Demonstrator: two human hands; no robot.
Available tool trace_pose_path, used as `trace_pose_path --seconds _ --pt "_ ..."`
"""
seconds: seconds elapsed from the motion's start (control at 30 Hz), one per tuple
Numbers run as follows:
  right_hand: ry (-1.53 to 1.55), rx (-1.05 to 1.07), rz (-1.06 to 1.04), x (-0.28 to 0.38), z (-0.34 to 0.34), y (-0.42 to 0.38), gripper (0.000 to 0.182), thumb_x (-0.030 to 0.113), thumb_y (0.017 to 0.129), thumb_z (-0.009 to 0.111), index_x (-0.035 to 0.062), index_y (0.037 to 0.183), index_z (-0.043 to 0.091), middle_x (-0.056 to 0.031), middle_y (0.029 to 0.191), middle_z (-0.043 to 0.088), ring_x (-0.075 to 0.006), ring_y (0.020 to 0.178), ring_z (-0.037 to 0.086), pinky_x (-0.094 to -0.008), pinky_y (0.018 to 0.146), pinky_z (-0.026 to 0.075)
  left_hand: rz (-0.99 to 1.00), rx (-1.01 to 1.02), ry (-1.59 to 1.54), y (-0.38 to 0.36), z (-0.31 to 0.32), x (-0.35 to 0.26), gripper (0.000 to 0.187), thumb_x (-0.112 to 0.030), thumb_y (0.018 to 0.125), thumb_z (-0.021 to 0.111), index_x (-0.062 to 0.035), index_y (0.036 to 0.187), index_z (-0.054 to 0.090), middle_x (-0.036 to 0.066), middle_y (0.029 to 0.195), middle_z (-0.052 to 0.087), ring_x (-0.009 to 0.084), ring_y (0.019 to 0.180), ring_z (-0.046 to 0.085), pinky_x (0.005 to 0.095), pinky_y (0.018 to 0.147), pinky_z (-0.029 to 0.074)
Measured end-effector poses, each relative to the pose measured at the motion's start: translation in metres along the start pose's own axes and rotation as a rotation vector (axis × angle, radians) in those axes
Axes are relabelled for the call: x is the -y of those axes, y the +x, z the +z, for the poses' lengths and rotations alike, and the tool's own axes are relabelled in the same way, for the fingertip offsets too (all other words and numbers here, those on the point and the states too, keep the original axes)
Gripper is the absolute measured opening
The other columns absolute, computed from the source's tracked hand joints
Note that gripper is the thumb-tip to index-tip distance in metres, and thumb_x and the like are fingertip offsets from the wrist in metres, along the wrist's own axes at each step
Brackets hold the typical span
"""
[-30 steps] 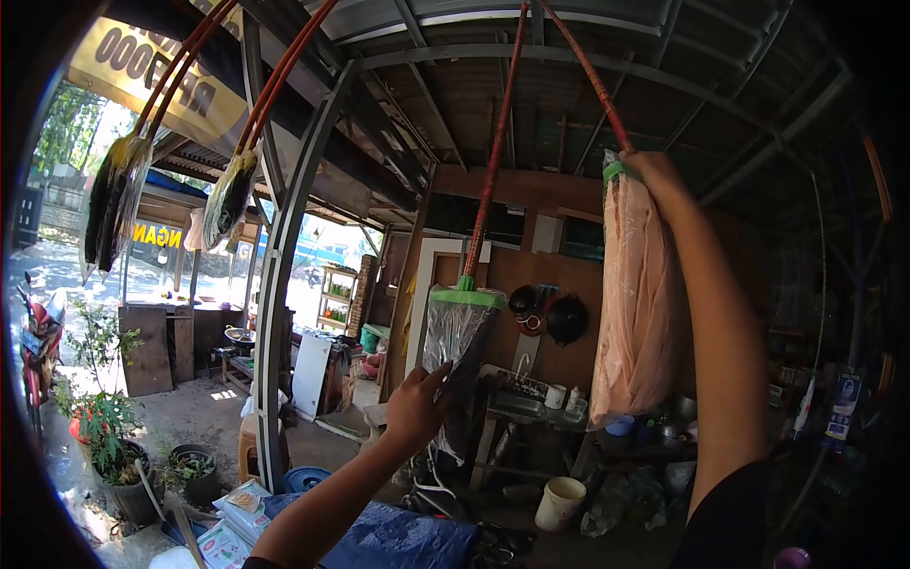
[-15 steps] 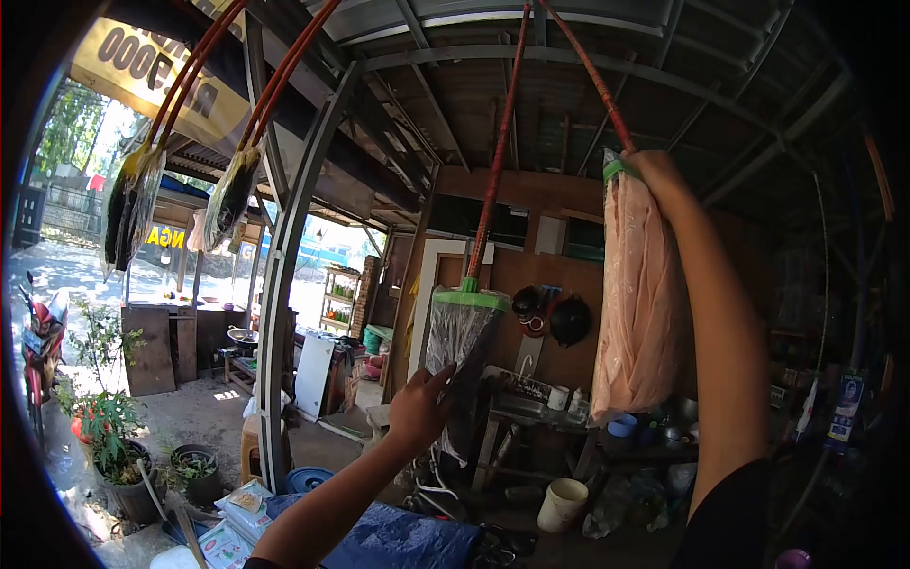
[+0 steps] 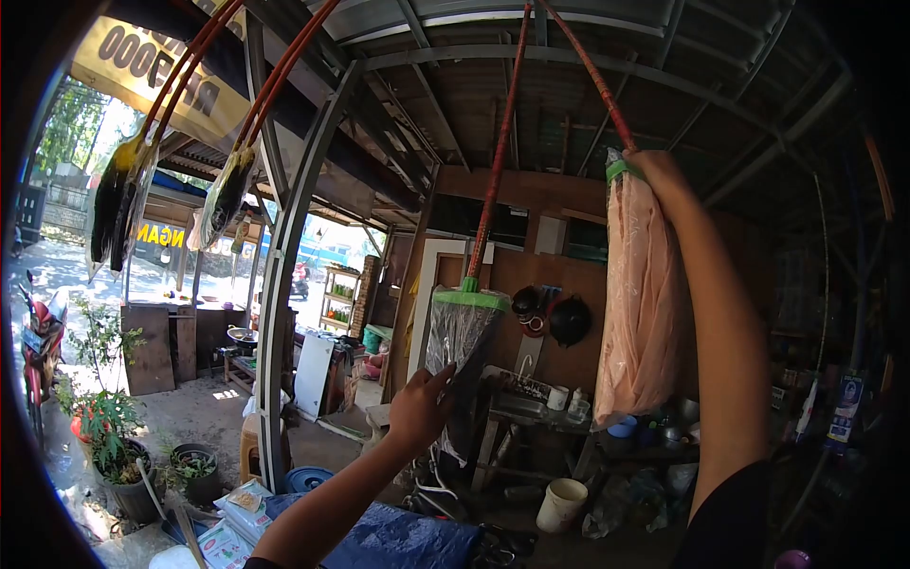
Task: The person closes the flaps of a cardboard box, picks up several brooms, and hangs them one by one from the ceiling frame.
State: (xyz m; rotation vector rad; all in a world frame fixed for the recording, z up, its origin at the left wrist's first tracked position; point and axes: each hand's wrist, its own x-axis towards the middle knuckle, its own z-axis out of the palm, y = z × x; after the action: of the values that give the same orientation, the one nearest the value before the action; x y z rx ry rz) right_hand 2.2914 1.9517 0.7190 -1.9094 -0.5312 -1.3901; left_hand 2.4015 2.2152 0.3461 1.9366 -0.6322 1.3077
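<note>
Two mops with red patterned handles hang head-down from the roof frame. The pink mop (image 3: 637, 313) is wrapped in clear plastic, and my right hand (image 3: 657, 175) is closed around its top, beside the green clamp. Lower and to the left hangs a dark grey mop (image 3: 464, 327), also in plastic, under a green clamp. My left hand (image 3: 422, 410) has its fingers closed on the lower part of this mop; some fingers are hidden behind the hand. Both handles lean together near the roof.
Plastic-wrapped dusters (image 3: 123, 204) hang by red handles at the upper left, near a metal post (image 3: 276, 284). Below are a blue tarp (image 3: 389, 536), potted plants (image 3: 121, 465) and a white bucket (image 3: 563, 504). Pans (image 3: 570, 321) hang on the back wall.
The hanging dusters at the left have swung further left. The pink mop has shifted slightly; both hands stay almost where they were.
</note>
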Motion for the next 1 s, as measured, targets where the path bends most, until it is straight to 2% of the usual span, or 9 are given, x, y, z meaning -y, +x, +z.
trace_pose_path --seconds 0.23,0.4,0.5,0.7,0.77,0.93,1.0 --pt "0.029 0.041 0.001 -0.001 -0.001 -0.008 0.026 0.029 0.084 0.059 0.0030 0.079 0.063 -0.0034 0.069 0.058 -0.0129 0.060 0.054 -0.0292 0.057 0.042 0.026 -0.025 0.004 0.000 -0.002 0.004 0.045 -0.019 0.078 0.065 -0.0174 0.122 0.058 0.012 0.085 0.055 0.0312 0.073 0.060 0.0421 0.064 0.049" --pt "0.075 0.051 -0.014 -0.008 -0.005 -0.020 0.025 0.029 0.083 0.060 0.0045 0.078 0.063 -0.0020 0.070 0.057 -0.0122 0.059 0.053 -0.0288 0.057 0.042 0.029 -0.030 0.007 0.001 0.000 0.006 0.045 -0.019 0.077 0.065 -0.0168 0.122 0.059 0.013 0.086 0.055 0.0315 0.073 0.060 0.0422 0.064 0.049" --pt "0.080 0.025 0.028 -0.009 -0.009 -0.028 0.028 0.027 0.083 0.060 -0.0001 0.080 0.065 -0.0043 0.069 0.059 -0.0127 0.063 0.054 -0.0311 0.059 0.041 0.032 -0.034 0.003 0.002 -0.002 0.005 0.045 -0.018 0.077 0.065 -0.0166 0.122 0.059 0.013 0.086 0.055 0.0315 0.073 0.060 0.0422 0.064 0.048" --pt "0.179 0.066 0.066 -0.013 -0.015 -0.045 0.022 0.026 0.084 0.060 0.0044 0.081 0.064 -0.0001 0.070 0.056 -0.0100 0.062 0.051 -0.0272 0.060 0.040 -0.006 -0.005 -0.019 0.002 -0.001 0.005 0.044 -0.018 0.078 0.065 -0.0144 0.121 0.059 0.012 0.087 0.054 0.0302 0.077 0.059 0.0415 0.067 0.048" --pt "0.159 0.079 0.030 -0.017 -0.017 -0.045 0.024 0.030 0.083 0.060 0.0069 0.080 0.062 0.0013 0.071 0.054 -0.0095 0.062 0.050 -0.0266 0.058 0.040 -0.016 0.007 -0.018 0.002 -0.002 0.004 0.044 -0.018 0.078 0.065 -0.0139 0.121 0.059 0.012 0.089 0.055 0.0305 0.078 0.059 0.0415 0.068 0.048" --pt "0.142 0.085 0.045 -0.015 -0.018 -0.036 0.023 0.028 0.084 0.060 0.0053 0.081 0.063 0.0003 0.070 0.055 -0.0104 0.062 0.051 -0.0274 0.059 0.040 -0.016 0.017 -0.014 0.003 0.001 0.007 0.044 -0.017 0.078 0.065 -0.0122 0.121 0.059 0.014 0.095 0.057 0.0317 0.082 0.060 0.0417 0.069 0.049" --pt "0.121 0.092 0.036 -0.016 -0.018 -0.032 0.024 0.027 0.084 0.060 0.0037 0.082 0.065 -0.0008 0.071 0.057 -0.0111 0.064 0.052 -0.0281 0.061 0.040 0.063 -0.066 0.001 0.002 0.003 0.010 0.046 -0.018 0.077 0.066 -0.0177 0.122 0.059 0.012 0.084 0.054 0.0305 0.072 0.059 0.0412 0.064 0.048"
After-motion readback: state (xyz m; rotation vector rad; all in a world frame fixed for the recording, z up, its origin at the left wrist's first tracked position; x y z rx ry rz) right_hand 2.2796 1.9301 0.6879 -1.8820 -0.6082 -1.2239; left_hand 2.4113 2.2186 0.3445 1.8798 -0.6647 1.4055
